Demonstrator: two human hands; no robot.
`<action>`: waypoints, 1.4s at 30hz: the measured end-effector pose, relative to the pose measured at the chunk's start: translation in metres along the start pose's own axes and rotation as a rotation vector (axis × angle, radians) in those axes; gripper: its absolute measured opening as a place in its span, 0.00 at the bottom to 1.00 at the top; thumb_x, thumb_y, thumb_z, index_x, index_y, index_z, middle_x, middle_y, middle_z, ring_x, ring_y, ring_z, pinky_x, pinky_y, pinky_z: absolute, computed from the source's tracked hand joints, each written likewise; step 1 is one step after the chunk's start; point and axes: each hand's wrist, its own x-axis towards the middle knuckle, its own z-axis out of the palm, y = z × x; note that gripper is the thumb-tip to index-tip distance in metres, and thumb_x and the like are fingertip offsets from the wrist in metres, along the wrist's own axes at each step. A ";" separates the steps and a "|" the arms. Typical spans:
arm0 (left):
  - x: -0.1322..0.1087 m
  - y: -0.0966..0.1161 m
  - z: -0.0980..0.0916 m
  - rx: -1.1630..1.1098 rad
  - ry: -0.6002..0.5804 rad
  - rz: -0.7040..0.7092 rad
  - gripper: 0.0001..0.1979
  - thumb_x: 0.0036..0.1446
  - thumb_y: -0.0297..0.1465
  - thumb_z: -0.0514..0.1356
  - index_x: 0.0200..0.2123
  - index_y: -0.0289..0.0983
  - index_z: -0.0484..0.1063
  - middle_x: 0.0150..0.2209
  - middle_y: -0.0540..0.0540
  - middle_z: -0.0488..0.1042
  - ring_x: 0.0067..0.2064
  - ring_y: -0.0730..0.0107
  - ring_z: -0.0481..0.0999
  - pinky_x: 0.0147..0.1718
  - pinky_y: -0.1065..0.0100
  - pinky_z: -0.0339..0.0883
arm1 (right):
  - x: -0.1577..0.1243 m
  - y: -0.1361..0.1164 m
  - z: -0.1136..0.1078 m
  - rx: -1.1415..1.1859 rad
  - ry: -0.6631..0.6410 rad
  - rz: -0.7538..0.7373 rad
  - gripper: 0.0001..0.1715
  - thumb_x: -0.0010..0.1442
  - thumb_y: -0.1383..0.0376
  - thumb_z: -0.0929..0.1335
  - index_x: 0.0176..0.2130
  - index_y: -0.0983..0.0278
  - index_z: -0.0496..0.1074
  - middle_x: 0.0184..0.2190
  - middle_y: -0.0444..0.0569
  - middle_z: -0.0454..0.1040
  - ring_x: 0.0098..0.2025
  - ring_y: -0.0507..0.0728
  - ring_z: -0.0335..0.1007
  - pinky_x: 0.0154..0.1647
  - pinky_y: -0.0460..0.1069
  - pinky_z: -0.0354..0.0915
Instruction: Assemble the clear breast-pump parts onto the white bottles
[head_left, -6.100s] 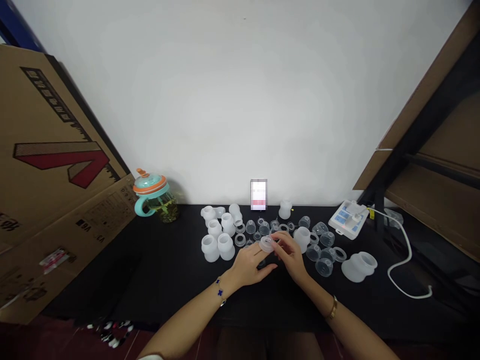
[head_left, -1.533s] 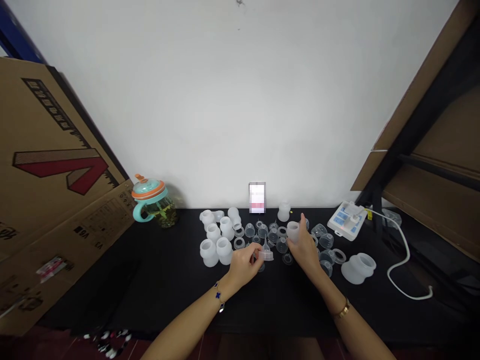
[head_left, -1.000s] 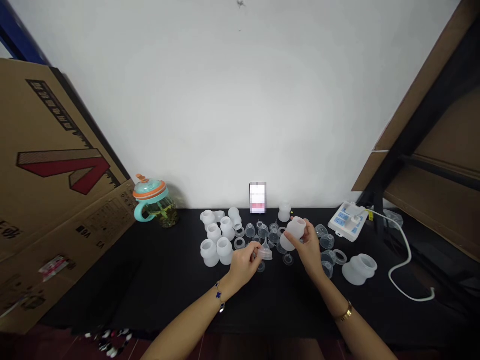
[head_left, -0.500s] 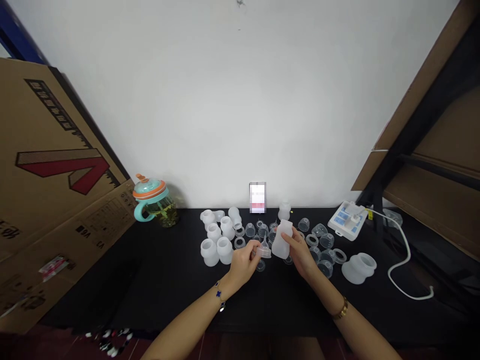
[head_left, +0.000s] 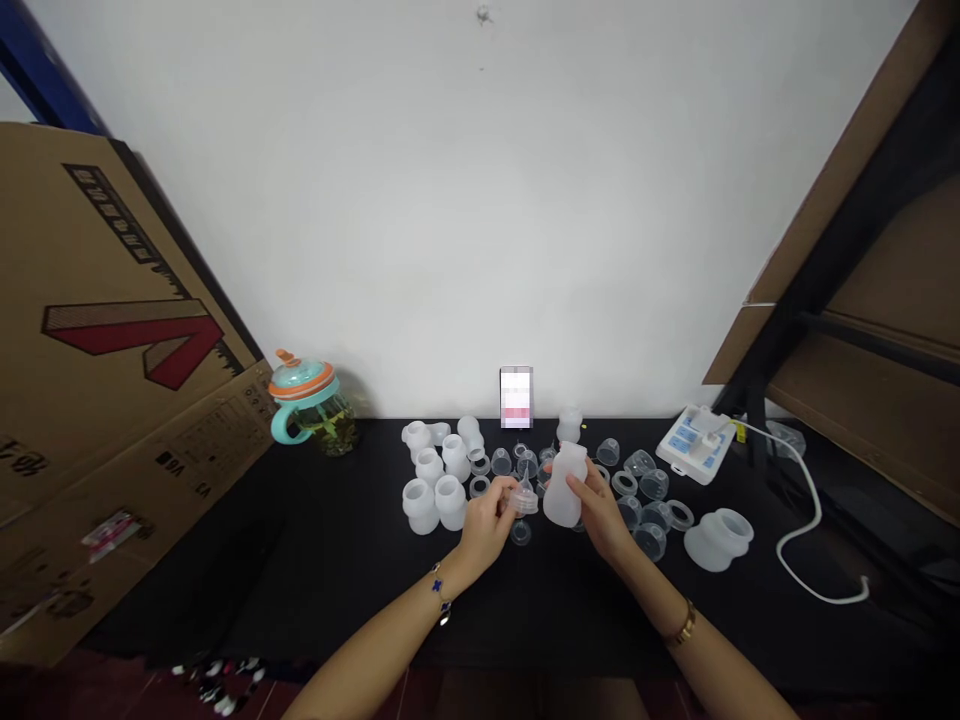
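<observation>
My left hand (head_left: 486, 520) pinches a clear bottle nipple (head_left: 523, 497) whose thin tip points up. Just right of it, my right hand (head_left: 600, 508) is wrapped round a milky white baby bottle (head_left: 565, 490), held upright with its neck at the top. The nipple and the bottle are apart, side by side above the black table. Under and behind my hands lie several clear caps, nipples and rings. One clear ring (head_left: 520, 532) lies just below the nipple. Several more white bottles (head_left: 450, 500) stand or lie to the left of my left hand.
Clear domed caps (head_left: 655, 484) lie to the right, near a wide white bottle (head_left: 718, 540). Farther right is a white power strip (head_left: 697, 443) with a white cable (head_left: 817, 500). A phone (head_left: 516, 398) leans on the wall. A tea jug (head_left: 311, 405) stands left, beside a cardboard box (head_left: 127, 400).
My right hand has lowered the white bottle slightly and it stands more upright. The nipple in my left hand has shifted a little left. Both grips stay as they were.
</observation>
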 end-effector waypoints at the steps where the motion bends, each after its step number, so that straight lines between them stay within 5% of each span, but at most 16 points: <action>1: 0.000 0.000 0.000 -0.011 0.002 0.000 0.08 0.66 0.33 0.54 0.45 0.39 0.69 0.23 0.55 0.70 0.23 0.72 0.69 0.25 0.72 0.59 | -0.001 -0.001 0.001 -0.003 -0.019 0.004 0.31 0.56 0.52 0.76 0.55 0.55 0.71 0.47 0.51 0.79 0.45 0.64 0.75 0.40 0.54 0.69; 8: 0.000 -0.002 0.001 -0.069 0.033 -0.018 0.09 0.67 0.35 0.53 0.44 0.38 0.69 0.23 0.55 0.67 0.22 0.73 0.67 0.25 0.72 0.60 | -0.005 0.000 0.008 0.030 -0.129 0.098 0.28 0.58 0.51 0.74 0.54 0.57 0.72 0.45 0.52 0.79 0.42 0.63 0.76 0.40 0.55 0.69; 23: 0.001 0.006 0.001 -0.171 0.026 -0.101 0.08 0.65 0.33 0.54 0.45 0.39 0.67 0.24 0.56 0.68 0.22 0.74 0.68 0.23 0.73 0.60 | -0.003 0.006 0.010 0.065 -0.083 0.263 0.29 0.59 0.43 0.71 0.50 0.60 0.75 0.40 0.52 0.81 0.43 0.64 0.77 0.42 0.55 0.69; 34: 0.003 0.005 0.001 -0.198 0.008 -0.129 0.08 0.65 0.34 0.55 0.45 0.38 0.66 0.24 0.56 0.67 0.22 0.74 0.68 0.22 0.74 0.59 | -0.004 0.004 0.011 0.086 -0.082 0.284 0.35 0.59 0.40 0.69 0.51 0.63 0.76 0.36 0.55 0.81 0.39 0.65 0.78 0.39 0.57 0.70; 42: 0.003 0.003 0.002 -0.201 -0.002 -0.164 0.10 0.64 0.37 0.55 0.45 0.39 0.67 0.23 0.55 0.68 0.21 0.72 0.70 0.22 0.72 0.61 | -0.002 0.007 0.010 0.104 -0.097 0.256 0.30 0.63 0.42 0.67 0.50 0.61 0.76 0.42 0.54 0.80 0.41 0.63 0.77 0.38 0.55 0.71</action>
